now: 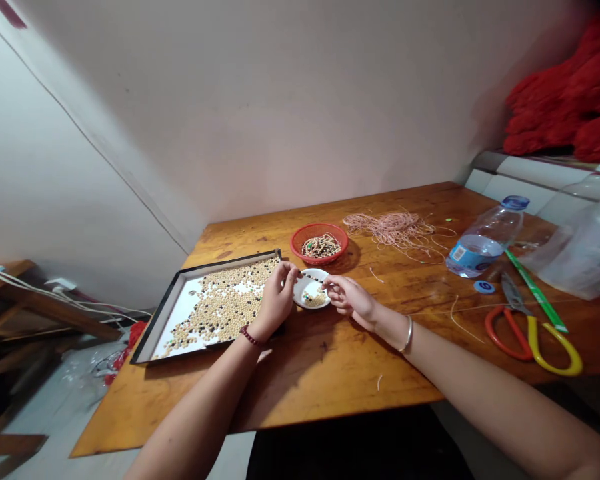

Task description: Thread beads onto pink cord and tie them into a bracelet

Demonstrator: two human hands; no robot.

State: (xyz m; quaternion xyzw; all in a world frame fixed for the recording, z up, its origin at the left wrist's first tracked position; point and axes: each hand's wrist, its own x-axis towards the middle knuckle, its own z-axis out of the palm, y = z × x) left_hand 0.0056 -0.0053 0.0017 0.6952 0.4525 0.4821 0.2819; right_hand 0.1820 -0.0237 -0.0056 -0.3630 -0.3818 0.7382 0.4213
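Between my two hands stretches a short string of dark and pale beads (311,276), above a small white bowl (305,305) with loose beads in it. My left hand (279,293) pinches one end, next to the right edge of a black-rimmed tray (167,293) spread with cream and dark beads. The other end is between the fingertips of my right hand (351,300), at the bowl's right side. Just behind the bowl, a red plastic basket (296,248) holds finished-looking bead strands (325,247).
A tangle of pink cord (395,227) lies at the back. To the right are a water bottle (485,240), a blue cap (484,287), scissors (533,333), a green strip (537,291) and a large clear jug (580,240). Cord scraps lie about the wooden table (325,380).
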